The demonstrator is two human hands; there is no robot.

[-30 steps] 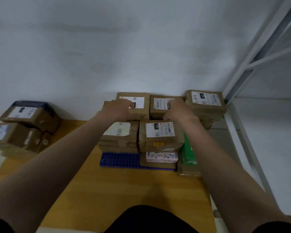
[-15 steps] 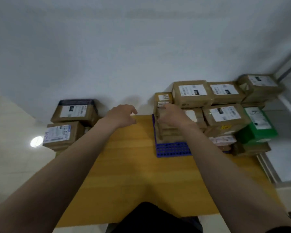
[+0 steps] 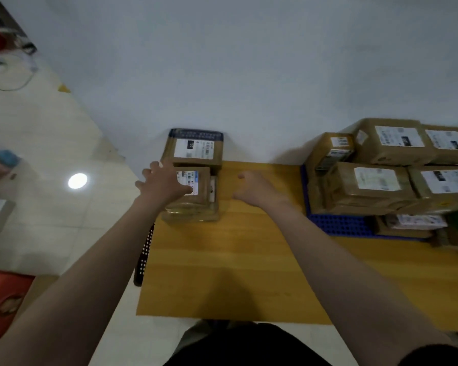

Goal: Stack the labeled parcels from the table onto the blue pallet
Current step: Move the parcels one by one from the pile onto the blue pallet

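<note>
Swung leftward, left hand (image 3: 164, 184) spreads open over a parcel (image 3: 203, 187); right hand (image 3: 254, 190) hangs loosely curled, empty

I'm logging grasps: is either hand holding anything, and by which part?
Nothing is gripped yet. The left hand spreads over the top of the front parcel; the right hand hangs empty.

A plain pale wall (image 3: 249, 62) is filling the upper half of the view. A yellow wooden table (image 3: 236, 273) is standing against it. To the table's left, glossy cream floor tiles (image 3: 50, 228) are stretching away, and a round bright reflection (image 3: 77, 180) is glinting on them. A red object (image 3: 3, 299) is sitting low at the left edge, and a thin cable (image 3: 11, 84) is looping on the floor farther off.
</note>
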